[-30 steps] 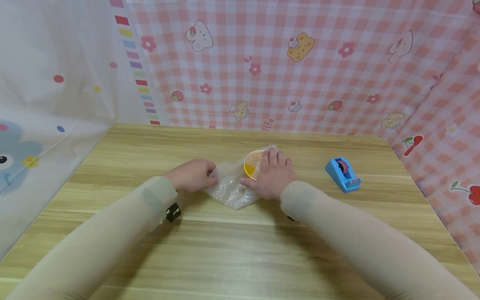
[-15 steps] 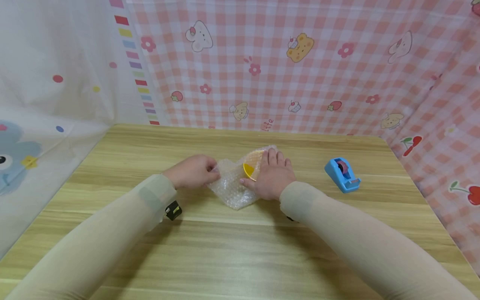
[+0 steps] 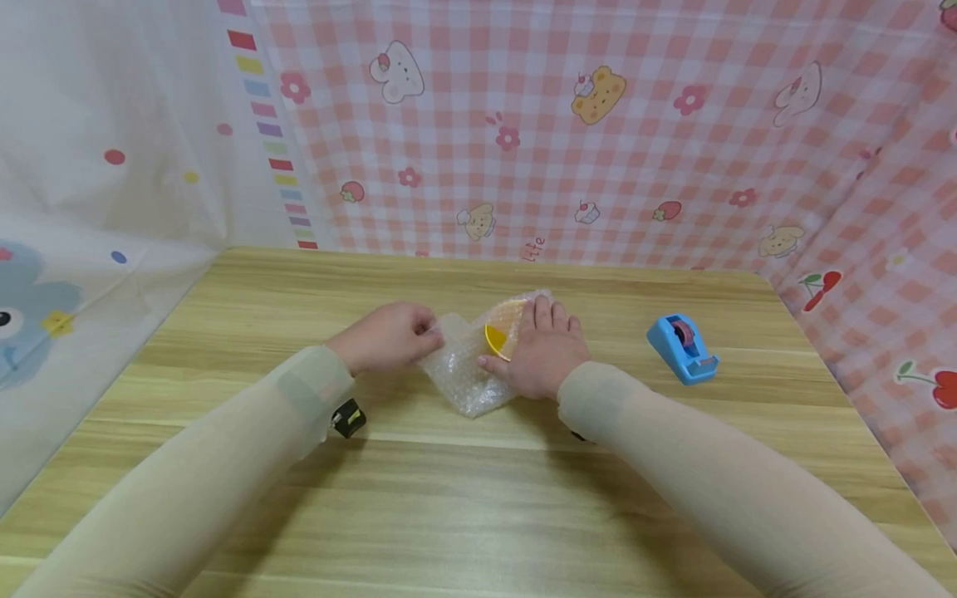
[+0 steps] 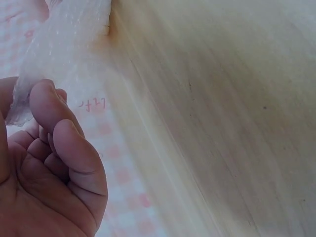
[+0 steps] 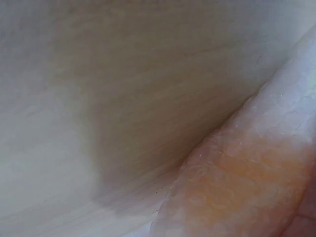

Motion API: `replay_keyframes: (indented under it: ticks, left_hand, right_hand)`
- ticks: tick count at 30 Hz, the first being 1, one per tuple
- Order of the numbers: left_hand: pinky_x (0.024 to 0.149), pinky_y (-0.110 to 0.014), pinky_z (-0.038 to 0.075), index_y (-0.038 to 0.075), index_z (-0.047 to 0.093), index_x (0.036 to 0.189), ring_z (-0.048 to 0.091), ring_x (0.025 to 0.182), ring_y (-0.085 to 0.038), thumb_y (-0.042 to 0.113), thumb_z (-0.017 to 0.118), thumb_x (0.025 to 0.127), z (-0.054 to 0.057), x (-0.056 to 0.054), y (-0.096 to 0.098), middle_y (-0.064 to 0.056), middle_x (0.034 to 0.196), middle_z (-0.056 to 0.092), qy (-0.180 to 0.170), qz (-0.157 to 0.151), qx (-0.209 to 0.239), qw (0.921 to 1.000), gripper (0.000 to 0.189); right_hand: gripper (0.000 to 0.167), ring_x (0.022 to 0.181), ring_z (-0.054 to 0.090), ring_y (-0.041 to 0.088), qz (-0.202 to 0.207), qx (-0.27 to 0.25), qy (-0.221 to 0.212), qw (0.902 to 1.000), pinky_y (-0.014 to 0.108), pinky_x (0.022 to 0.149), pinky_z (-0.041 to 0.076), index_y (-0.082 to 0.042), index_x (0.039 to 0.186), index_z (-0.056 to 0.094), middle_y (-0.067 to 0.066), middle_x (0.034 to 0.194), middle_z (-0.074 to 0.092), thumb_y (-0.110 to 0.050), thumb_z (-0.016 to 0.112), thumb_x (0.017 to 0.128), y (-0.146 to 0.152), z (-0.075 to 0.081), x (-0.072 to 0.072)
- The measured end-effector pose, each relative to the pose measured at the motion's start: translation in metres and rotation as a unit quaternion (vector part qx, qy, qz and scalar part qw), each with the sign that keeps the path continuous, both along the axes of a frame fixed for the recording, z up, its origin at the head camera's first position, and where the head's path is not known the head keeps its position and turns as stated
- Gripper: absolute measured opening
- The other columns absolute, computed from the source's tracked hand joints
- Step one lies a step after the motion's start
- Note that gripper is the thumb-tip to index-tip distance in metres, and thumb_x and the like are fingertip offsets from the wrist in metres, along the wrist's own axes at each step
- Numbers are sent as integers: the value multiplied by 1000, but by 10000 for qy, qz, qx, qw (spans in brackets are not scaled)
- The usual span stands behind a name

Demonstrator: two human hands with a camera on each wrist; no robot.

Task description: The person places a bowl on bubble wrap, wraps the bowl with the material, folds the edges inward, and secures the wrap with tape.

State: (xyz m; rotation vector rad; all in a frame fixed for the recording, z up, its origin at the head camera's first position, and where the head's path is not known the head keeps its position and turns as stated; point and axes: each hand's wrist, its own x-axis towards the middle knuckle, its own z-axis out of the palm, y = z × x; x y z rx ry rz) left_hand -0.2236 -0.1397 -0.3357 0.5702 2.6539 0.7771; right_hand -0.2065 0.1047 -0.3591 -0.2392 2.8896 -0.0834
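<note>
A sheet of bubble wrap [image 3: 465, 370] lies at the middle of the table, partly over a round orange-yellow object [image 3: 497, 339] whose kind I cannot make out. My left hand [image 3: 389, 336] pinches the wrap's left edge between thumb and fingers. In the left wrist view the pinched bubble wrap [image 4: 64, 54] rises off the table from the fingertips. Flat on the wrapped object rests my right hand [image 3: 542, 357], fingers straight, hiding its right part. Through the plastic, the right wrist view shows the orange object [image 5: 242, 182] blurred.
To the right of the hands stands a blue tape dispenser [image 3: 684, 347] with a pink roll. The wooden table [image 3: 463, 507] ends at a pink checked cloth [image 3: 463, 149] behind and to the right, and a white cloth [image 3: 149, 108] on the left.
My left hand has moved slightly up and to the right, drawing the wrap's left edge along. My right hand and the tape dispenser stay where they were.
</note>
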Motion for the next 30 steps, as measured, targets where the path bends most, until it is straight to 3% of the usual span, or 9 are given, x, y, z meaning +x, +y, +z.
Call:
replay_keyframes:
  ticks: [16, 30]
  left_hand:
    - [65, -30, 53, 11, 71, 103, 59, 68, -17, 33, 56, 108, 6, -1, 8, -3, 77, 66, 290, 103, 154, 9994, 27]
    - [64, -30, 53, 12, 71, 106, 62, 71, -17, 32, 57, 109, 10, -1, 17, -3, 82, 68, 269, 122, 327, 9990, 25]
  right_hand:
    - [123, 164, 5, 43, -40, -15, 13, 10000, 60, 133, 10, 3, 167, 1, 24, 176, -1, -87, 38, 93, 0, 1, 0]
    - [123, 163, 7, 44, -7, -21, 81, 10000, 60, 133, 12, 4, 167, 3, 25, 176, 1, -88, 38, 93, 0, 0, 0]
